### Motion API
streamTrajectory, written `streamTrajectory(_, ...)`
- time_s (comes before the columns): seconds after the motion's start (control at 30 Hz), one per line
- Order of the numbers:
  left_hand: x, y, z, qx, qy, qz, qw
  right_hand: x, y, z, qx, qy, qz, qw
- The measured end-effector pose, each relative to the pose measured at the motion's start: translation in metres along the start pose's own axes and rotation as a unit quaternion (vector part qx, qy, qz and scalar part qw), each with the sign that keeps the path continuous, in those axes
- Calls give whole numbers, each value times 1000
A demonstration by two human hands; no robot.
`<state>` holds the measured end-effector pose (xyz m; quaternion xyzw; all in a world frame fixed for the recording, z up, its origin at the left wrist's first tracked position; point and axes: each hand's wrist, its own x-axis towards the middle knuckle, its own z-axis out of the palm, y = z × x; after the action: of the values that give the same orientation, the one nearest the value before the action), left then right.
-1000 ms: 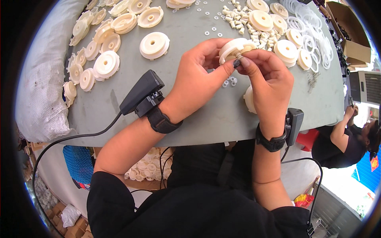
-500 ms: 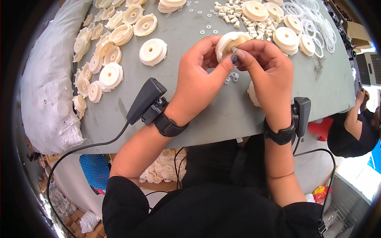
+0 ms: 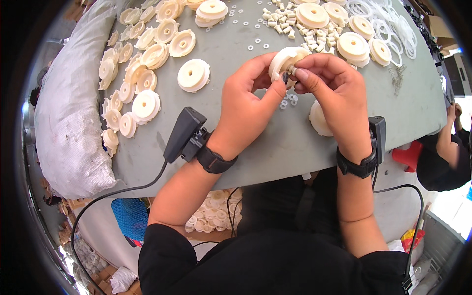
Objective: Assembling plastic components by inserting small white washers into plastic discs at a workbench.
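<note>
As seen from the head view, my left hand [image 3: 246, 105] grips a cream plastic disc [image 3: 285, 61] above the grey worktop [image 3: 275, 142], while my right hand [image 3: 334, 93] fingers pinch a small peg at its hub; more discs [image 3: 192, 75] lie near

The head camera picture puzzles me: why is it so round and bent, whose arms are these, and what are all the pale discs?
No machine here: a person wears a wide fisheye camera on the head, looking down, which bends straight edges. The left hand and right hand together hold one cream plastic wheel-shaped disc above the grey table; the right fingertips pinch something small at its hub. Each wrist carries a black strapped device with a cable. On the table lie many more cream discs, small white washers, short cream pegs and thin white rings. A large white woven sack lies at the left.
</note>
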<state>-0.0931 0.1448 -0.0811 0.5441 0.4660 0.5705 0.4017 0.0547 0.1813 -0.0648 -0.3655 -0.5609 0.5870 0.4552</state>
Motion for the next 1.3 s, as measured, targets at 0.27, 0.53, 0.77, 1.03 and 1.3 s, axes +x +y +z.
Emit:
streamTrajectory(0.27,2,0,1,76,52,-3,996,0,2,-4,38,-27,19,999)
streamTrajectory(0.53,2,0,0,22,41,29,998,-2,5,1,-28,15,-35,999)
streamTrajectory(0.77,3,0,-2,36,-5,17,999,-1,10,1,-41,7,-94,995)
streamTrajectory(1.03,3,0,-2,-19,-2,-5,1000,-3,0,-2,43,-15,4,999)
streamTrajectory(1.3,3,-1,-2,-11,-21,3,1000,-2,2,-2,25,-16,-26,999)
